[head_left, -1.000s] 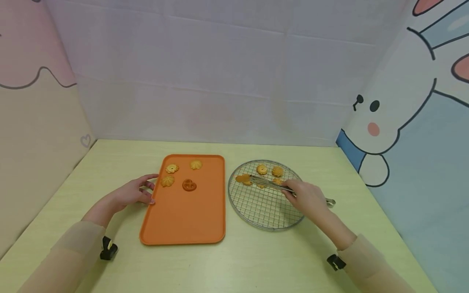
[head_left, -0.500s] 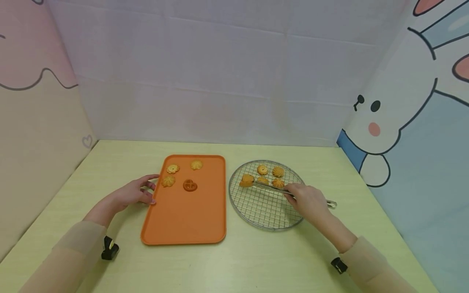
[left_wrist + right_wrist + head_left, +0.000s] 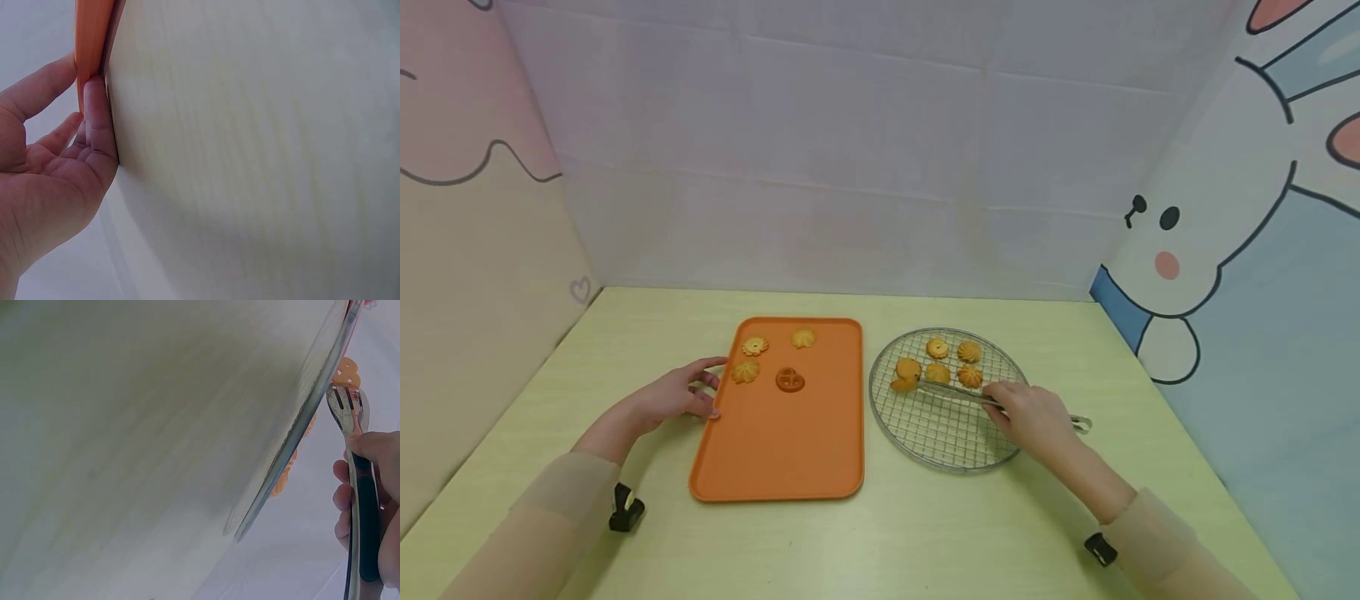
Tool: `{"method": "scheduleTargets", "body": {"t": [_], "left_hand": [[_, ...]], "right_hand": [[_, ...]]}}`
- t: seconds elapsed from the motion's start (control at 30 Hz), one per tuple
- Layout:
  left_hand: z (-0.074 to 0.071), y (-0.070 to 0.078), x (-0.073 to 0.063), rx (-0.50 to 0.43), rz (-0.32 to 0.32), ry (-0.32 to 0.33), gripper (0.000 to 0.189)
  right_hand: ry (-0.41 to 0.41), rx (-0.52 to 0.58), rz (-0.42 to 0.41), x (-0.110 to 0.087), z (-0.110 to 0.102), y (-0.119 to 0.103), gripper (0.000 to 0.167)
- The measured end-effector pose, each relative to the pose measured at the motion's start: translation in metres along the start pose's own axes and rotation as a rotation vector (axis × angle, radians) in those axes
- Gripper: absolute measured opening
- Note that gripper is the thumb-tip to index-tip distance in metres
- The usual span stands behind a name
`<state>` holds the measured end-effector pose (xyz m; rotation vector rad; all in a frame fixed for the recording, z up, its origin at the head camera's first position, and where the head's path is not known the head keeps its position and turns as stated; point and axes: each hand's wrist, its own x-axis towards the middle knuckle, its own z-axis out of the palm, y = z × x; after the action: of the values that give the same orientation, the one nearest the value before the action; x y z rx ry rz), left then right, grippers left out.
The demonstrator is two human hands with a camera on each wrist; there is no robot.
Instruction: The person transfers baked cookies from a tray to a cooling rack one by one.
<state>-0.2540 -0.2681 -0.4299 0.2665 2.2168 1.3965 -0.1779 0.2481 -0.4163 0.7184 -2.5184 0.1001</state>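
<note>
My left hand holds the left rim of an orange tray. In the left wrist view, the thumb meets the rim and a finger curls against its underside. My right hand grips metal tongs; the right wrist view shows their fork-like ends and dark handle inlay. At the tongs' tips is a golden cookie, low over a round wire rack and overlapping another cookie. Whether the tips pinch it I cannot tell.
Several more cookies, among them a ring-shaped one and swirled ones, lie on the rack. The tray carries a brown pretzel-shaped cookie and 3 pale cookies, including a flower-shaped one. A cloth wall stands behind the table.
The tongs' tips and the cookie at them have shifted toward me and slightly right, uncovering the cookie behind. My left hand and the tray stay put.
</note>
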Motion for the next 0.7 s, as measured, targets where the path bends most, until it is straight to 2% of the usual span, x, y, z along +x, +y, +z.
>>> {"method": "scheduleTargets", "body": {"t": [0.7], "left_hand": [[0.001,0.002,0.000,0.014,-0.002,0.005,0.089]], "right_hand": [[-0.219,0.020,0.075,-0.004,-0.017,0.003,0.027]]}}
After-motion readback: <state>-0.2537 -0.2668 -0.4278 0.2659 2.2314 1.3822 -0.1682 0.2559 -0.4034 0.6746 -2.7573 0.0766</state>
